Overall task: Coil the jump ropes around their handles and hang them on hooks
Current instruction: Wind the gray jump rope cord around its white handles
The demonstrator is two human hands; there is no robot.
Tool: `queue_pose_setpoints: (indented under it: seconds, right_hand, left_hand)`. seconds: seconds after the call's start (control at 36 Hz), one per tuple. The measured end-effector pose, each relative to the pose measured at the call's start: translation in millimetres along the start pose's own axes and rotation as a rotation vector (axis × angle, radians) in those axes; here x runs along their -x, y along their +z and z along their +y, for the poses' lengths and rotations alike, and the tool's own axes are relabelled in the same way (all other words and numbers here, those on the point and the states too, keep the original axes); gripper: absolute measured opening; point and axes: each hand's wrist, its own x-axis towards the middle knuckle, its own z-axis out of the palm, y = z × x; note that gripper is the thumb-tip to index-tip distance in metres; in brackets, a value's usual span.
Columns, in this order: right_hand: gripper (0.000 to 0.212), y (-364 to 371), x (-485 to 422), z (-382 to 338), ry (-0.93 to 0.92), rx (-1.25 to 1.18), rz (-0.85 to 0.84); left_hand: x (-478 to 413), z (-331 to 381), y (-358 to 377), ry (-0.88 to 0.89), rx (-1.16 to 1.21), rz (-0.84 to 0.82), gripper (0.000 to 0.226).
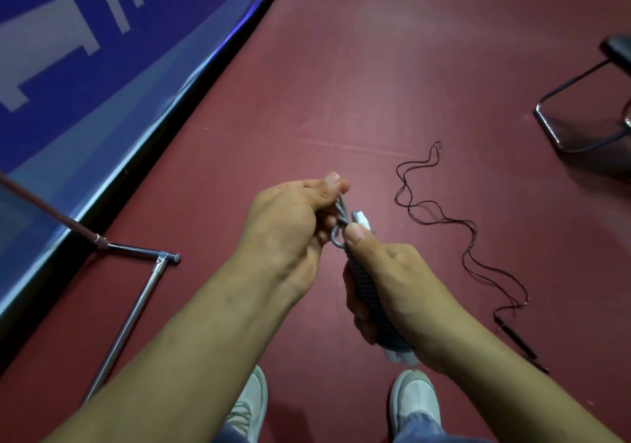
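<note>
Grey jump rope nearly coiled, last loop being tucked off

The grey jump rope [370, 292] is wound tight around its paired white handles [401, 357], gripped in the right hand [403, 282] with the thumb pressing the top turn; the left hand [286, 234] pinches the final loop [336, 238] just beside that thumb; the coiling step looks close to done, and the next move probably calls for locking this loop so the turns cannot slip, then finding a hook, none of which shows here; right of the hands, well apart, a thin dark-red jump rope [444, 217] lies uncoiled on the floor [375, 67] with its black handles [515, 337]; left of them stands a metal frame [136, 309].
</note>
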Motion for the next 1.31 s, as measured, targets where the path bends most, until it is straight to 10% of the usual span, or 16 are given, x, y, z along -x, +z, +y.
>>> queue_pose_setpoints:
  seconds: [0.36,0.47,0.58,0.69,0.89,1.17,1.31]
  right_hand:
    - [0.065,-3,2,4,0.027,-0.004,-0.026]
    - [0.067,-11,8,6,0.06,0.006,-0.02]
    - [0.066,-22,4,0,0.006,0.097,0.021]
    - [0.059,-19,6,-2,-0.026,0.232,0.033]
    - [0.07,-19,3,7,-0.039,0.386,0.069]
    - [0.071,5,6,9,0.163,-0.118,-0.137]
    - [0.071,9,9,16,0.225,-0.304,-0.196]
  left_hand:
    - [-3,4,5,-0.022,0.298,-0.054,0.018]
    - [-9,23,-14,0.273,-0.066,-0.17,0.015]
    - [-1,25,-23,0.282,-0.446,-0.297,0.041]
    - [5,25,-21,0.27,-0.779,-0.448,0.018]
    - [1,18,-14,0.364,-0.967,-0.336,0.019]
    - [-4,-1,13,-0.158,0.125,-0.037,0.033]
    - [-7,-10,5,-0.118,0.144,-0.047,0.029]
